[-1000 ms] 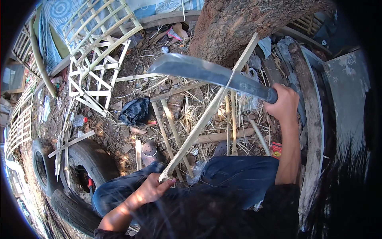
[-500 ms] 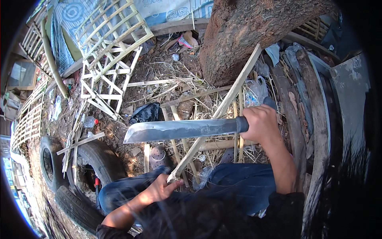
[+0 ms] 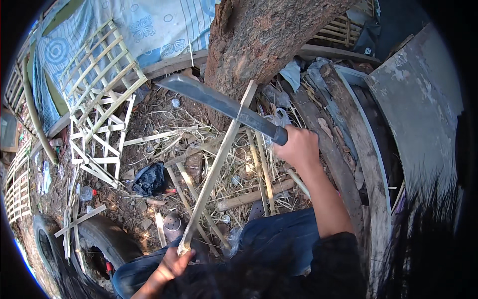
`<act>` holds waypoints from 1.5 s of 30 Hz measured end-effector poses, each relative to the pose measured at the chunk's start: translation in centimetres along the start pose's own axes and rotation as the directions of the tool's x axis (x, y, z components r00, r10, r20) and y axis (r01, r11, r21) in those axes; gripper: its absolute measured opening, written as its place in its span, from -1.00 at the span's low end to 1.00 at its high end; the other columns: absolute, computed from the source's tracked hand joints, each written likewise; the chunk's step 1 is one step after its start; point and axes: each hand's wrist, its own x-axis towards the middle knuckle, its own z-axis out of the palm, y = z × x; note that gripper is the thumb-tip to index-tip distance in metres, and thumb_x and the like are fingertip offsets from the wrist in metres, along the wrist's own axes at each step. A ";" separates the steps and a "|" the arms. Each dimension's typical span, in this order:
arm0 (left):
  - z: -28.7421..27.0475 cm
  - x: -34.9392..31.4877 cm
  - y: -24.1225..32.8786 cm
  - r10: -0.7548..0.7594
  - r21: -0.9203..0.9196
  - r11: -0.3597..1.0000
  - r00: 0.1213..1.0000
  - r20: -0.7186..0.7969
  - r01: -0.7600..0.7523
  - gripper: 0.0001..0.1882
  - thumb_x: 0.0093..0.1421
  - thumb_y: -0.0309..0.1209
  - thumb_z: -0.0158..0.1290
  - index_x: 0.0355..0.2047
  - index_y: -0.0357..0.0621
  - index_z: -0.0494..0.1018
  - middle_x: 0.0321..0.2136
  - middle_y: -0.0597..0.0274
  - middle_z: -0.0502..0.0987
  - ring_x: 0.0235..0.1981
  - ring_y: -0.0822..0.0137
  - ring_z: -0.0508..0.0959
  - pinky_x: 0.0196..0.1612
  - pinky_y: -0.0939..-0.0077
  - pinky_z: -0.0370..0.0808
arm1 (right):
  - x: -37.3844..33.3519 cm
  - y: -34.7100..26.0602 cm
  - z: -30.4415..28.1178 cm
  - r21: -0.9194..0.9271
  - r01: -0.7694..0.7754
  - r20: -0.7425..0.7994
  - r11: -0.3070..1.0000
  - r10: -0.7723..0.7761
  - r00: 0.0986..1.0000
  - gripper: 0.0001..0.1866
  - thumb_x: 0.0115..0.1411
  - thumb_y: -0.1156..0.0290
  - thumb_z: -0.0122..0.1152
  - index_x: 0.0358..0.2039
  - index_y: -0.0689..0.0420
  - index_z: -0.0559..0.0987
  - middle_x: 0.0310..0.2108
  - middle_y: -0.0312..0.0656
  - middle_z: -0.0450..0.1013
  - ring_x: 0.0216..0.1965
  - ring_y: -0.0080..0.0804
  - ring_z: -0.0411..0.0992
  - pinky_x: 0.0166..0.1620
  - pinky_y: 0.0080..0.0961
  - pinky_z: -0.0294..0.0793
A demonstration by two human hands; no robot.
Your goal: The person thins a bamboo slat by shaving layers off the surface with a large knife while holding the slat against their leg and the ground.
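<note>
My left hand (image 3: pixel 172 263) is closed round the near end of a long pale bamboo strip (image 3: pixel 215 167), which slants up and away to the right. In my right hand (image 3: pixel 298 144) is the dark handle of a machete (image 3: pixel 215 101). Its broad blade points to the far left and crosses the strip near the strip's upper end, seeming to touch it there. Behind both stands a thick tree trunk (image 3: pixel 264 42). Below the strip, several bamboo pieces (image 3: pixel 259 169) and shavings lie on the ground between my feet.
Lattice bamboo panels (image 3: pixel 102 74) lean at the far left against a blue patterned sheet (image 3: pixel 144 25). Old tyres (image 3: pixel 107 236) lie at my left. Weathered planks (image 3: pixel 356 129) and a grey board (image 3: pixel 416 109) stand along the right. A black plastic bag (image 3: pixel 151 179) rests on the dirt.
The machete has risen and tilted, its tip now up and away, and its blade has shifted toward the strip's far end. The strip stands steeper. The whole view has swung to the right.
</note>
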 end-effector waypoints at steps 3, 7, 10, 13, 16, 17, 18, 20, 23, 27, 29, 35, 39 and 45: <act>-1.1 0.4 -0.9 -0.145 0.004 0.989 0.989 -0.031 0.145 -0.77 0.25 -0.30 0.09 -0.30 -0.25 0.43 -0.61 0.23 0.41 -0.60 0.36 0.37 -0.50 0.40 0.35 | -0.3 -0.9 -0.3 -0.061 -0.138 0.125 0.989 0.145 0.981 -0.79 -0.13 0.26 0.27 -0.59 0.14 0.53 -0.60 0.00 0.52 -0.54 0.01 0.53 -0.39 -0.12 0.53; -0.3 0.2 -8.5 -0.176 -0.156 0.960 0.934 0.312 0.233 -0.74 0.23 -0.29 0.13 -0.24 -0.25 0.46 -0.60 0.31 0.43 -0.57 0.44 0.40 -0.51 0.51 0.35 | -1.0 -2.4 -0.2 0.094 0.229 0.089 0.969 -0.238 0.967 -0.78 -0.27 0.28 0.30 -0.64 0.11 0.48 -0.63 -0.08 0.49 -0.56 -0.07 0.52 -0.37 -0.26 0.52; 0.2 -1.1 -10.8 -0.145 -0.201 0.967 0.987 0.074 0.157 -0.73 0.21 -0.30 0.15 -0.23 -0.26 0.46 -0.60 0.46 0.41 -0.56 0.48 0.36 -0.51 0.49 0.33 | 0.5 0.0 0.0 0.068 0.100 -0.057 0.993 -0.096 0.994 -0.79 -0.28 0.32 0.31 -0.65 0.11 0.48 -0.63 -0.07 0.49 -0.55 -0.04 0.51 -0.38 -0.26 0.50; -0.5 -0.7 -10.2 -0.162 -0.201 0.960 0.971 0.176 0.196 -0.79 0.21 -0.30 0.15 -0.37 -0.21 0.46 -0.62 0.48 0.37 -0.56 0.51 0.32 -0.50 0.49 0.32 | 1.3 0.7 -1.0 -0.021 -0.242 -0.038 0.970 0.241 0.970 -0.80 -0.22 0.33 0.32 -0.62 0.14 0.50 -0.61 -0.03 0.50 -0.54 0.00 0.51 -0.41 -0.19 0.49; -0.7 -0.5 -7.4 -0.206 -0.245 0.938 0.962 0.177 0.246 -0.76 0.21 -0.30 0.14 -0.49 -0.18 0.44 -0.65 0.48 0.34 -0.55 0.53 0.29 -0.48 0.49 0.32 | 0.5 -1.0 -1.8 0.028 -0.048 -0.017 0.998 0.048 0.999 -0.77 -0.22 0.27 0.31 -0.61 0.11 0.50 -0.64 -0.09 0.49 -0.56 -0.08 0.52 -0.39 -0.22 0.51; -0.8 -1.1 -5.8 -0.252 -0.292 0.915 0.959 0.132 0.280 -0.74 0.21 -0.29 0.14 -0.53 -0.17 0.44 -0.67 0.45 0.34 -0.55 0.53 0.29 -0.47 0.48 0.32 | 0.4 -1.7 -1.4 0.054 0.096 -0.034 0.994 -0.094 0.995 -0.77 -0.27 0.28 0.32 -0.61 0.09 0.49 -0.64 -0.12 0.49 -0.56 -0.11 0.51 -0.38 -0.26 0.50; -0.8 -1.3 -6.2 -0.262 -0.281 0.915 0.956 0.133 0.290 -0.74 0.21 -0.29 0.14 -0.53 -0.17 0.44 -0.67 0.45 0.34 -0.55 0.53 0.29 -0.47 0.48 0.32 | 0.3 -2.5 -1.0 0.077 0.237 -0.057 0.968 -0.233 0.971 -0.75 -0.31 0.28 0.34 -0.62 0.08 0.48 -0.65 -0.14 0.48 -0.57 -0.14 0.51 -0.38 -0.31 0.50; -1.0 -1.7 -6.9 -0.108 -0.343 0.932 0.993 0.053 0.120 -0.74 0.21 -0.28 0.14 -0.50 -0.21 0.45 -0.66 0.41 0.37 -0.54 0.52 0.33 -0.45 0.46 0.34 | 0.7 -3.2 -0.3 0.082 0.342 -0.078 0.936 -0.336 0.939 -0.76 -0.40 0.34 0.31 -0.66 0.09 0.46 -0.65 -0.14 0.46 -0.59 -0.16 0.47 -0.41 -0.32 0.45; -1.3 -1.9 -6.2 -0.135 -0.181 0.973 0.990 0.050 0.141 -0.76 0.21 -0.28 0.12 -0.41 -0.24 0.49 -0.62 0.19 0.46 -0.52 0.45 0.41 -0.41 0.41 0.40 | 2.1 -2.3 0.0 0.027 0.216 -0.043 0.976 -0.215 0.976 -0.77 -0.31 0.31 0.31 -0.64 0.11 0.48 -0.63 -0.10 0.48 -0.55 -0.07 0.50 -0.38 -0.26 0.48; -1.2 -0.4 -6.3 0.053 0.005 0.999 0.996 0.076 -0.053 -0.78 0.23 -0.29 0.08 -0.30 -0.22 0.53 -0.58 -0.01 0.50 -0.51 0.35 0.50 -0.39 0.38 0.43 | 3.3 -1.8 -1.1 -0.042 -0.232 -0.093 0.972 0.228 0.969 -0.78 -0.19 0.28 0.31 -0.57 0.13 0.54 -0.63 0.00 0.49 -0.51 0.04 0.52 -0.38 -0.11 0.50; -1.8 -0.1 -6.5 0.078 -0.039 0.996 0.995 0.059 -0.076 -0.78 0.24 -0.30 0.07 -0.28 -0.22 0.54 -0.58 0.00 0.50 -0.52 0.33 0.50 -0.39 0.38 0.43 | 2.4 -3.6 -0.8 0.004 -0.111 -0.078 0.994 0.110 0.991 -0.78 -0.21 0.27 0.32 -0.57 0.11 0.53 -0.63 -0.04 0.50 -0.53 -0.01 0.53 -0.39 -0.16 0.51; -1.2 -0.9 -8.7 -0.071 -0.308 0.936 0.947 0.312 0.171 -0.79 0.29 -0.35 0.03 -0.23 -0.22 0.55 -0.63 0.35 0.45 -0.56 0.51 0.37 -0.45 0.47 0.38 | 2.6 -1.5 0.2 -0.099 0.125 -0.028 0.987 -0.128 0.991 -0.77 -0.29 0.29 0.33 -0.60 0.10 0.52 -0.62 -0.06 0.51 -0.55 -0.07 0.52 -0.41 -0.26 0.50; -2.7 -0.1 -2.9 0.127 -0.143 0.984 0.985 0.118 -0.110 -0.82 0.30 -0.35 0.02 -0.27 -0.21 0.53 -0.62 0.41 0.41 -0.52 0.59 0.36 -0.45 0.51 0.36 | 2.2 0.6 -1.4 -0.167 -0.298 -0.101 0.940 0.285 0.953 -0.77 -0.31 0.30 0.33 -0.63 0.10 0.51 -0.61 -0.07 0.50 -0.56 -0.09 0.50 -0.39 -0.27 0.49; -1.7 -0.5 -4.9 -0.055 -0.312 0.946 0.991 0.120 0.090 -0.84 0.30 -0.37 0.06 -0.32 -0.22 0.50 -0.60 0.47 0.39 -0.51 0.59 0.35 -0.47 0.53 0.34 | 0.9 -3.4 -0.6 0.066 0.197 -0.025 0.978 -0.195 0.980 -0.78 -0.33 0.34 0.33 -0.60 0.12 0.54 -0.63 -0.10 0.47 -0.57 -0.06 0.48 -0.44 -0.23 0.45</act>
